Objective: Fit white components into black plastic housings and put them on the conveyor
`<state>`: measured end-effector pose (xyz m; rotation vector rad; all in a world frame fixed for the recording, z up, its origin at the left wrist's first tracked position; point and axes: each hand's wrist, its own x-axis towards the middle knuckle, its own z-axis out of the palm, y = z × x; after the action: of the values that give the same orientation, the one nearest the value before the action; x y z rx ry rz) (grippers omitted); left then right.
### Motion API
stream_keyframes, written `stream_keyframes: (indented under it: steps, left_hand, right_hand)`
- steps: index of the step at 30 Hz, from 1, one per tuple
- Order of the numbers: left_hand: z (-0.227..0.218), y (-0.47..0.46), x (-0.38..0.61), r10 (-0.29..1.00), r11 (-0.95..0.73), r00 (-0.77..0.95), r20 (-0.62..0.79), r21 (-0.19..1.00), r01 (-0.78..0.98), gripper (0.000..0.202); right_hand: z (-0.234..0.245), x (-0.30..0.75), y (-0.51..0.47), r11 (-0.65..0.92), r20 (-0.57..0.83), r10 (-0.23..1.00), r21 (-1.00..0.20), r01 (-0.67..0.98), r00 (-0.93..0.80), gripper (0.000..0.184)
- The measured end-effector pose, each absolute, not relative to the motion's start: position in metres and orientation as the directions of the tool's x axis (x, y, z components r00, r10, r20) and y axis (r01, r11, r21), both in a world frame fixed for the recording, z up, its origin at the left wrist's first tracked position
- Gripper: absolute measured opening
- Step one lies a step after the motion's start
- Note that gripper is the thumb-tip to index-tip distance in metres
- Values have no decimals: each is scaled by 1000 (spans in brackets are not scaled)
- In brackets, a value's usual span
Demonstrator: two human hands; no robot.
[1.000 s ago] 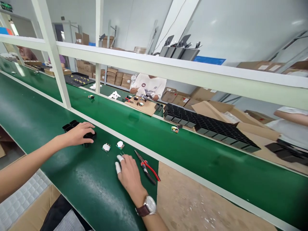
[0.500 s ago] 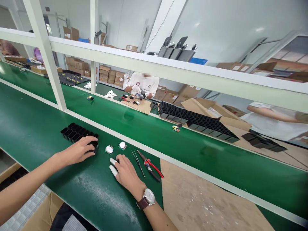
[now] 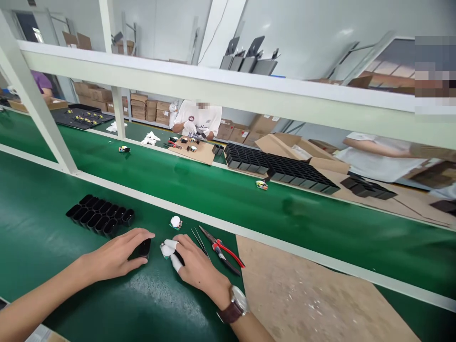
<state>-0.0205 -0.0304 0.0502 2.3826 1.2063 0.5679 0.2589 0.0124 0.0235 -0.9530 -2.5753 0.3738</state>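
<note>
My left hand point(image 3: 119, 254) rests on the green bench with its fingers closed round a small black shell point(image 3: 144, 247). Beside it, my right hand point(image 3: 194, 266), with white finger cots on two fingers, pinches a small white-capped part point(image 3: 166, 249). A second white-capped part point(image 3: 175, 222) lies just beyond. A cluster of several black shells point(image 3: 99, 216) stands to the left. Tweezers point(image 3: 198, 241) and red-handled cutters point(image 3: 221, 249) lie right of my right hand.
A brown board point(image 3: 320, 304) covers the bench at right. Behind a white rail runs a green belt point(image 3: 213, 190) carrying small parts point(image 3: 261, 185). Across it sit black trays point(image 3: 278, 168), cardboard boxes and other people at work. A white frame bar point(image 3: 213, 90) crosses overhead.
My left hand pulled one black shell away from the cluster toward me. My right hand took hold of the nearer white-capped part and drew it close to the shell. The view shifted right.
</note>
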Motion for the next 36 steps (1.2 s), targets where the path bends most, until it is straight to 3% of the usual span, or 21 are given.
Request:
stream_keyframes:
  steps: [2,4,9,13,19,26,30,36]
  left_hand:
    - [46,-24,-12,811,-545,566,148,546,637,60]
    - [42,-16,-1,800,-546,583,138,569,614,64]
    - [28,-4,23,822,-483,560,102,643,593,77]
    - [14,-6,25,854,-417,517,65,680,603,82]
    - [5,-10,21,874,-400,477,87,686,608,90]
    - [5,-10,18,895,-320,444,30,738,594,76]
    - [5,-14,15,878,-388,467,103,725,570,75]
    - [9,-20,15,820,-541,503,272,655,528,73]
  right_hand:
    - [25,282,5,707,255,695,-414,574,-672,58]
    - [23,295,-3,676,267,725,-451,583,-635,66]
    - [0,283,-15,593,319,805,-480,646,-501,59]
    - [-11,272,-18,563,356,826,-490,665,-437,42]
    - [-7,283,-17,570,377,821,-516,639,-429,47]
    - [-2,280,-19,596,512,794,-546,589,-329,51]
    - [10,279,-28,647,572,755,-570,507,-321,57]
    - [13,276,-38,738,658,666,-514,438,-350,65]
